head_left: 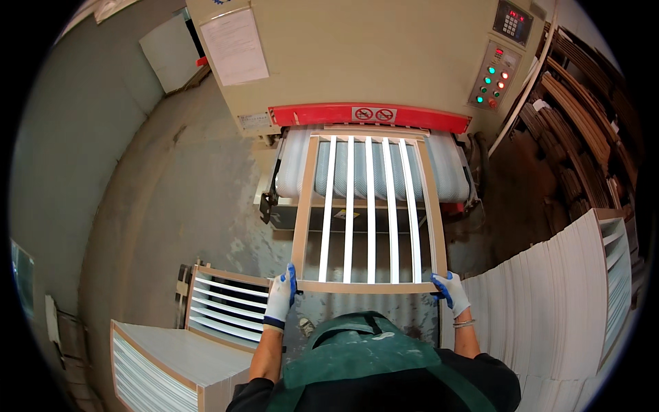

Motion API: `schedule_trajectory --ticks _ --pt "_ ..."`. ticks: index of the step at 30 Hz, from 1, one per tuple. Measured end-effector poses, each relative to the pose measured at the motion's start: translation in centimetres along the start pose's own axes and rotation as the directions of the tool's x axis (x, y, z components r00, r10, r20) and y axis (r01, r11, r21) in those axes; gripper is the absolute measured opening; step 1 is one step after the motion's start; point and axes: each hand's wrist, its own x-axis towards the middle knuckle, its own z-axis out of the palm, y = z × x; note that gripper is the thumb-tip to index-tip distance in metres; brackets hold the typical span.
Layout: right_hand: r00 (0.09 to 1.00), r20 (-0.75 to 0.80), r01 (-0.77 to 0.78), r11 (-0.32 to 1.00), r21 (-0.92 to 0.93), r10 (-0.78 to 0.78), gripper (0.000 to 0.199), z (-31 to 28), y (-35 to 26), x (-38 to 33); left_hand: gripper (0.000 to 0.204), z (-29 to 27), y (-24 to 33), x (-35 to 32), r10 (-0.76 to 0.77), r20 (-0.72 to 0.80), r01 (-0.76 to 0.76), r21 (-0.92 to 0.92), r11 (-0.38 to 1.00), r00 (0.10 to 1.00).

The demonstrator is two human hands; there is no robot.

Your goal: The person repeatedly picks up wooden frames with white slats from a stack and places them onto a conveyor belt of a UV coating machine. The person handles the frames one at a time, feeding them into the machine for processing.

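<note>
A slatted frame (pixel 371 287) with tan edges and several white slats stretches away from me, held level at its near corners. My left hand (pixel 280 295), in a white and blue work glove, is closed on the near left corner. On the near right corner, my right hand (pixel 452 292) grips in a matching glove. The frame's far end rests on the conveyor belt (pixel 292 168) of a large beige machine (pixel 371 55), just under its red guard bar (pixel 302 114). My thumbs show along the sides; the fingers beneath are partly hidden.
At lower left stand a stack of similar slatted frames (pixel 171 343) and a single frame (pixel 230 302) behind it. A long stack of frames (pixel 535 302) fills the right side. A control panel (pixel 493 74) is on the machine, and brown strips (pixel 570 130) lie on racks at far right.
</note>
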Motion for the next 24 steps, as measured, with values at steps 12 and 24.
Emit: schedule_trajectory --ticks 12,24 --pt "0.999 -0.02 0.044 0.999 0.009 -0.044 0.026 1.2 -2.6 3.6 0.067 -2.8 6.2 6.5 -0.503 0.206 0.507 -0.631 0.587 0.839" --pt "0.991 -0.051 0.129 0.987 0.094 -0.124 0.025 1.5 -1.9 6.1 0.032 -1.1 2.7 7.7 -0.471 0.267 0.538 -0.513 0.669 0.841"
